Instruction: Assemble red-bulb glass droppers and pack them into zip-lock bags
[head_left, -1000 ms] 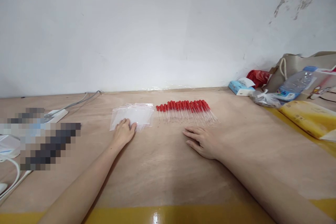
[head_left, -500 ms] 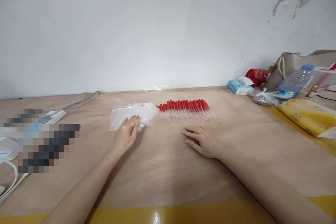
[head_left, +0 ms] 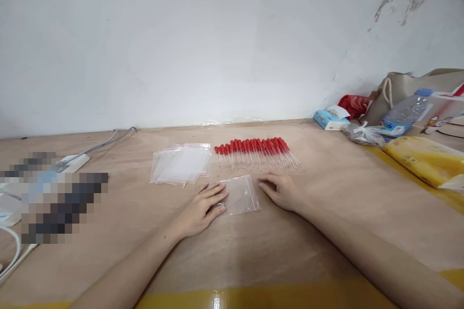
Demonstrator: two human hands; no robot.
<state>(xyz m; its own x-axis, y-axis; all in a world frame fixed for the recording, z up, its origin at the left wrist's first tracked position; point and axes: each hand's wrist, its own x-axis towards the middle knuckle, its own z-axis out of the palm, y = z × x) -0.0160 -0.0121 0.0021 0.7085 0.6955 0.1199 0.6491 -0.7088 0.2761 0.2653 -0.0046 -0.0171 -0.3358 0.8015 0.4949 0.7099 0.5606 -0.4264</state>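
A clear zip bag [head_left: 239, 195] lies flat on the table between my hands, its zip end toward the right. My left hand [head_left: 205, 208] rests on the bag's left end, fingers stretched over it and thumb apart. Just off the zip end, my right hand [head_left: 281, 190] lies on its side, holding nothing, with a gap between thumb and forefinger. Behind the left hand is a fanned stack of zip bags [head_left: 181, 164]. A row of droppers [head_left: 253, 152] with red bulbs and thin clear stems lies beyond the bag, stems toward me.
On the right are a yellow tissue pack [head_left: 424, 159], a tied plastic bag [head_left: 364, 134], a plastic bottle [head_left: 406, 111], a blue tissue pack [head_left: 330, 119] and a paper bag [head_left: 435, 84]. A power strip [head_left: 76, 161] with cables sits at left. A wall [head_left: 217, 48] rises behind.
One zip bag has come off the stack with my left hand, moving right and nearer me, and now lies before the droppers. My right hand has shifted slightly, its fingers drawn in more.
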